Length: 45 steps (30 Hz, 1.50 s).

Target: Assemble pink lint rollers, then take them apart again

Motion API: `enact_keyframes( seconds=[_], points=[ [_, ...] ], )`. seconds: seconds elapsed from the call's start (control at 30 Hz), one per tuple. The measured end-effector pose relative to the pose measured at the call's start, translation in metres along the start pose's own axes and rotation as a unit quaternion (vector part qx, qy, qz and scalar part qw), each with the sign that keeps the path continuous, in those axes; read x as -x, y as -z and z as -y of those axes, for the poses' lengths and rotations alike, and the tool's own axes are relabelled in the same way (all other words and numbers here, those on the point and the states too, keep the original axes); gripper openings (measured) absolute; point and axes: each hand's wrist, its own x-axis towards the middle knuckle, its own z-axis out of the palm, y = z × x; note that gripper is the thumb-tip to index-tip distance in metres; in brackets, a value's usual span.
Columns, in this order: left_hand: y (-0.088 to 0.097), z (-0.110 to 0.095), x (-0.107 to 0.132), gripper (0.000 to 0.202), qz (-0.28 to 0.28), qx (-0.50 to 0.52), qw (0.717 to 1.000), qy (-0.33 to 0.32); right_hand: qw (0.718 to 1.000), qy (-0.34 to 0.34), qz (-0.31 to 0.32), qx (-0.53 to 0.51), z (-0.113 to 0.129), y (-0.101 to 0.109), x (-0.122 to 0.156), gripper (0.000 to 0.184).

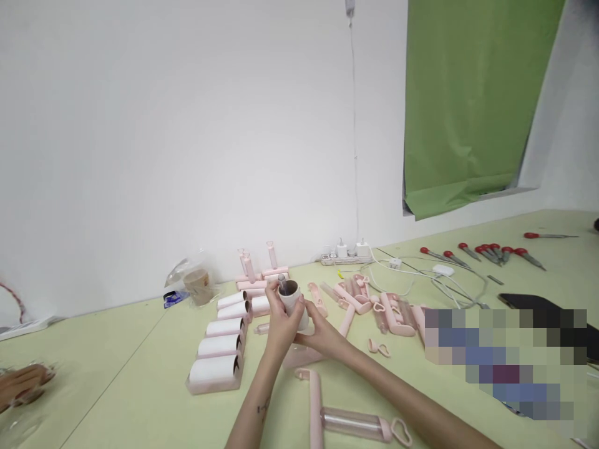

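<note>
Both my hands hold a white adhesive lint roll (302,319), tilted so its dark hollow end faces up toward me. My left hand (281,315) grips its left side, fingers curled round it. My right hand (322,333) is closed round the lower right side. A small greyish tip (282,280) shows at the roll's rim; what it belongs to is unclear. Below my hands lies a pink lint roller frame (316,405) with a clear handle (353,424) and heart-shaped loop. To the left, several white rolls (214,369) sit in pink covers.
Pink roller parts (397,315) lie to the right, with red-handled screwdrivers (486,252) beyond. Cables run from a power strip (346,259) by the wall. A bagged tape roll (199,287) stands at the back left. Another person's hand (23,383) is at the left edge.
</note>
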Motion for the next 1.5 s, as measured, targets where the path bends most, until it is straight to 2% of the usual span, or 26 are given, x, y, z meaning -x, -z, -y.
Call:
enact_keyframes(
  seconds=[0.1, 0.2, 0.4, 0.53, 0.7, 0.77, 0.83, 0.9, 0.97, 1.03, 1.1, 1.17, 1.23, 1.3, 1.37, 1.5],
  points=[
    [0.003, 0.006, 0.001, 0.056, -0.029, -0.022, 0.999, -0.013, 0.998, -0.022, -0.024, 0.053, -0.006, 0.0, 0.001, 0.07],
    [0.009, 0.012, 0.001, 0.058, -0.027, -0.059, 0.998, -0.018, 0.994, -0.044, -0.02, 0.094, -0.012, 0.002, 0.004, 0.069],
    [0.018, 0.018, 0.003, 0.06, -0.028, -0.125, 0.99, -0.053, 0.99, -0.044, -0.013, 0.133, -0.012, 0.0, 0.009, 0.063],
    [0.021, 0.021, 0.002, 0.05, -0.014, -0.138, 0.988, -0.068, 0.986, -0.054, -0.012, 0.156, -0.01, 0.0, 0.011, 0.062],
    [0.019, 0.021, 0.004, 0.048, -0.041, -0.128, 0.99, -0.044, 0.983, -0.078, -0.024, 0.164, -0.013, -0.002, 0.011, 0.066],
    [0.017, 0.018, 0.005, 0.054, -0.031, -0.09, 0.995, -0.031, 0.984, -0.08, -0.031, 0.158, -0.015, -0.004, 0.01, 0.059],
    [0.015, 0.012, 0.007, 0.056, -0.027, -0.035, 0.999, -0.023, 0.986, -0.073, -0.033, 0.148, -0.016, -0.006, 0.008, 0.036],
    [0.015, 0.003, 0.007, 0.053, -0.061, 0.006, 0.997, -0.037, 0.989, -0.058, -0.035, 0.129, -0.015, -0.006, 0.004, 0.021],
    [0.019, -0.008, 0.006, 0.05, -0.12, 0.037, 0.989, -0.076, 0.993, -0.039, -0.056, 0.094, -0.01, -0.002, -0.001, 0.025],
    [0.024, -0.016, 0.004, 0.049, -0.148, 0.047, 0.981, -0.113, 0.993, -0.021, -0.104, 0.049, -0.003, 0.007, -0.006, 0.03],
    [0.027, -0.018, 0.003, 0.047, -0.102, -0.006, 0.988, -0.112, 0.985, -0.005, -0.173, 0.01, 0.007, 0.021, -0.009, 0.036],
    [0.026, -0.014, 0.005, 0.042, 0.023, -0.109, 0.991, -0.079, 0.97, 0.011, -0.243, -0.015, 0.017, 0.037, -0.009, 0.038],
    [0.019, -0.004, 0.011, 0.041, 0.186, -0.219, 0.957, -0.038, 0.955, 0.024, -0.293, -0.03, 0.026, 0.05, -0.007, 0.037],
    [0.011, 0.008, 0.018, 0.044, 0.302, -0.298, 0.905, -0.01, 0.947, 0.033, -0.318, -0.038, 0.032, 0.059, -0.004, 0.034],
    [0.006, 0.019, 0.023, 0.047, 0.341, -0.342, 0.876, 0.007, 0.945, 0.037, -0.323, -0.041, 0.035, 0.062, -0.002, 0.032],
    [0.011, 0.032, 0.026, 0.049, 0.337, -0.361, 0.869, 0.019, 0.957, 0.039, -0.286, -0.026, 0.037, 0.056, -0.002, 0.03]
  ],
)
